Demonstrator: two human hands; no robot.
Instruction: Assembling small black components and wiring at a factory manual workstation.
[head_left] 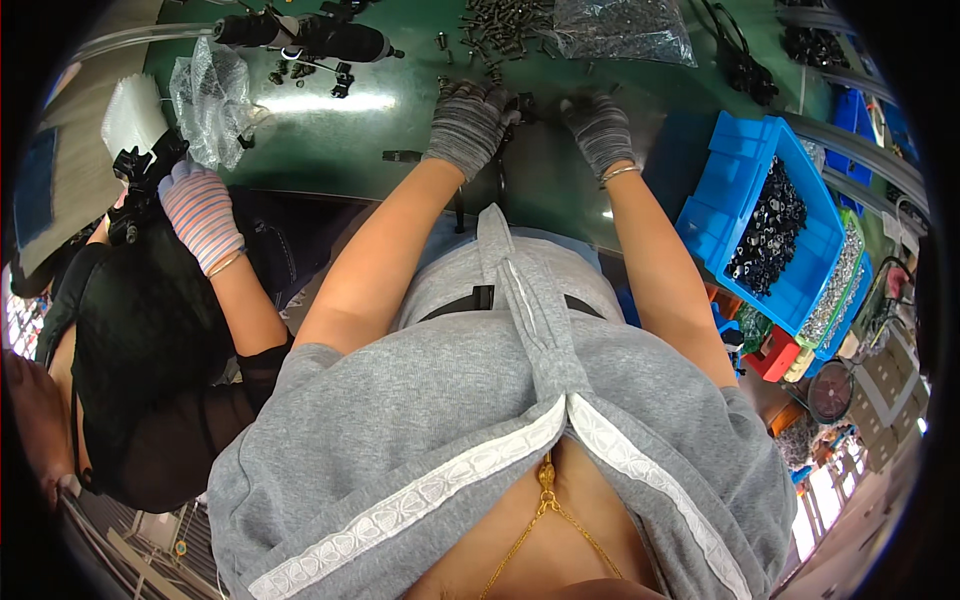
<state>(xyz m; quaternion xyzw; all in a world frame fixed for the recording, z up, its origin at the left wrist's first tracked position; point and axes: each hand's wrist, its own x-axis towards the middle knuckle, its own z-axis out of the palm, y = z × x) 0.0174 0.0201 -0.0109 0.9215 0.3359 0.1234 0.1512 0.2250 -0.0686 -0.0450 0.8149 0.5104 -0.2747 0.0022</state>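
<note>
My left hand [468, 130], in a grey striped knit glove, is closed over the green bench. At its fingertips it holds a small black part [522, 106], whose exact kind I cannot make out. A thin dark piece [502, 172] hangs down beside that hand toward the bench edge. To the right, apart from the part, my right hand [600, 132] wears the same kind of glove. Its fingers are curled and slightly blurred at the tips, and whatever they pinch is hidden. Just beyond my left hand lies a pile of dark screws [505, 28].
A clear bag of small parts [625, 30] lies at the back. A black power screwdriver [330, 38] hangs back left, near bubble wrap [212, 105]. At right stands a blue bin [715, 200] of black parts. A co-worker's gloved hand [200, 212] holds a black assembly [140, 185] at left.
</note>
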